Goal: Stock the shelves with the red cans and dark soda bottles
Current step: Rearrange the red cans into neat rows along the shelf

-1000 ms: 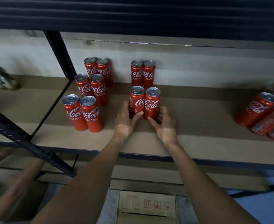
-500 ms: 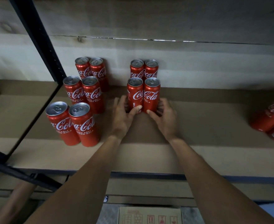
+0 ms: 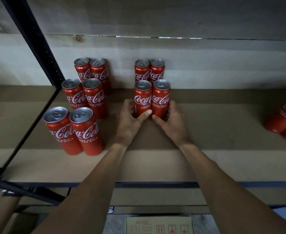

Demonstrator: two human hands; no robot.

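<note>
Red aluminium, white script lettering and a silver pull-tab top: that is the slim can (image 3: 142, 100) your left hand (image 3: 130, 120) grips low on its side, fingers wrapped behind it and the thumb laid across its front near the base. Your right hand (image 3: 171, 122) holds the second slim can (image 3: 161, 98) the same way, with the thumb tip on the lower front and the fingers curled round the far side. The two cans stand upright and touching, side by side on the brown fibreboard shelf (image 3: 206, 132), cupped between your palms.

Just beyond your fingertips, a back pair of red cans (image 3: 149, 71) stands against the pale plank wall (image 3: 206, 65), directly behind the pair you hold. Whether the two pairs touch cannot be told.

Off your left hand, six more upright red cans (image 3: 93, 98) stand in three pairs, one pair behind another, running from the wall toward the shelf's front edge. The nearest pair is about level with your left wrist. Farther left, a black metal upright (image 3: 37, 44) slants past them.

Well apart from your right hand, on its outer side, toppled red cans (image 3: 282, 119) lie on their sides at the picture's edge, partly cut off, so their number is unclear.

Below your forearms, under the shelf's front edge, sits a tan cardboard box (image 3: 159, 225) printed with red handling symbols. Only its top shows, and what it holds cannot be seen.
</note>
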